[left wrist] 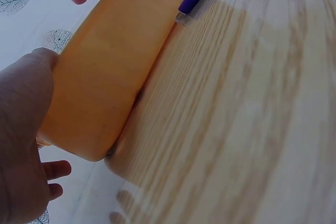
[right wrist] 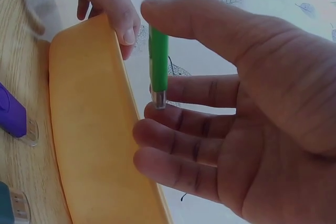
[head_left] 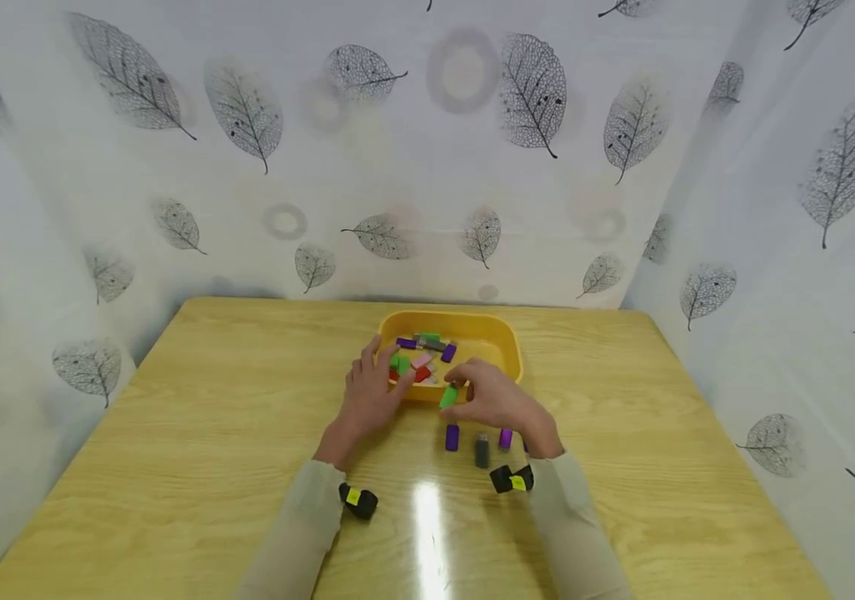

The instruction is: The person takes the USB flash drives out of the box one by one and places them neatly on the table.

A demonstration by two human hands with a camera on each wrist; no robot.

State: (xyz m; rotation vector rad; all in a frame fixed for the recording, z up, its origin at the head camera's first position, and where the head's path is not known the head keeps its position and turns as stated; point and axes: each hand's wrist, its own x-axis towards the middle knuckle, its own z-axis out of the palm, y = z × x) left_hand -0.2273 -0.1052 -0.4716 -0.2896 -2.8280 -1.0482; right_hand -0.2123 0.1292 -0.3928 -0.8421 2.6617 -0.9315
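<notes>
My right hand [head_left: 493,395] pinches a green USB stick [head_left: 448,396] between thumb and fingers, just above the front rim of a yellow plastic tray [head_left: 506,337]. In the right wrist view the green stick [right wrist: 159,59] has its metal plug downward, and the other fingers are loosely bent. Over the tray's left front corner lies my left hand [head_left: 372,388], fingers extended and spread, the thumb along the rim. Inside the tray are several USB sticks: green, purple, grey, a pink one [head_left: 422,360] and a red one [head_left: 422,374].
On the wooden table in front of the tray lie a purple USB stick [head_left: 452,438], a dark grey one [head_left: 482,450] and another purple one [head_left: 506,439]. One more is partly hidden by the right wrist. A leaf-patterned curtain [head_left: 412,167] stands behind the table.
</notes>
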